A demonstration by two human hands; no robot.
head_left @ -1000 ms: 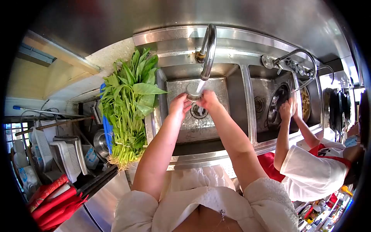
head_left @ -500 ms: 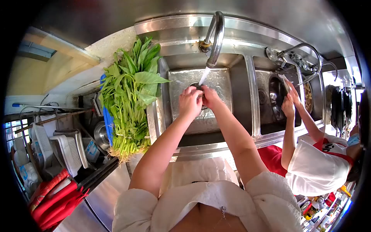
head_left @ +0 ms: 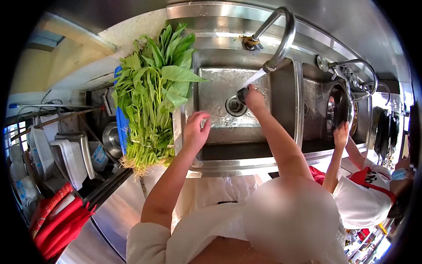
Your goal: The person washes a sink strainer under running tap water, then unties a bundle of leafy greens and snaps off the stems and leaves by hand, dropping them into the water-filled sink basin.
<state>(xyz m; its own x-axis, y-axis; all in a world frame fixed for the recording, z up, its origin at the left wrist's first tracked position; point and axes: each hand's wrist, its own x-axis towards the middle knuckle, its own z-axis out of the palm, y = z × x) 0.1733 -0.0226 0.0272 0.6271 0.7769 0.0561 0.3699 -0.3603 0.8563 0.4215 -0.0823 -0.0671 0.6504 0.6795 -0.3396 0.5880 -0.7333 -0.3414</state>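
My right hand (head_left: 255, 99) is closed on a small dark round piece (head_left: 242, 95) beside the sink drain (head_left: 236, 106); its exact kind cannot be made out. Water pours from the curved faucet (head_left: 288, 35) down close to that hand. The steel sink basin (head_left: 211, 99) has a wet, shiny floor. My left hand (head_left: 196, 130) hovers by the basin's left front rim, thumb apart from the fingers, with nothing in it. Just beyond it on the left lies a big heap of leafy green vegetables (head_left: 147, 101), roots toward me, on a blue tray (head_left: 121, 114).
To the right, a co-worker's hand (head_left: 340, 134) holds a large dark pan (head_left: 337, 108) over the neighbouring sink (head_left: 313, 97), under a second faucet (head_left: 373, 75). White plastic baskets (head_left: 72, 163) and a metal bowl (head_left: 112, 138) stand at lower left, near red bags (head_left: 61, 215).
My hands have parted: the left has drawn back toward the basin's left rim, while the right stays near the drain with the dark piece. The view has shifted slightly. The co-worker's pan has been raised.
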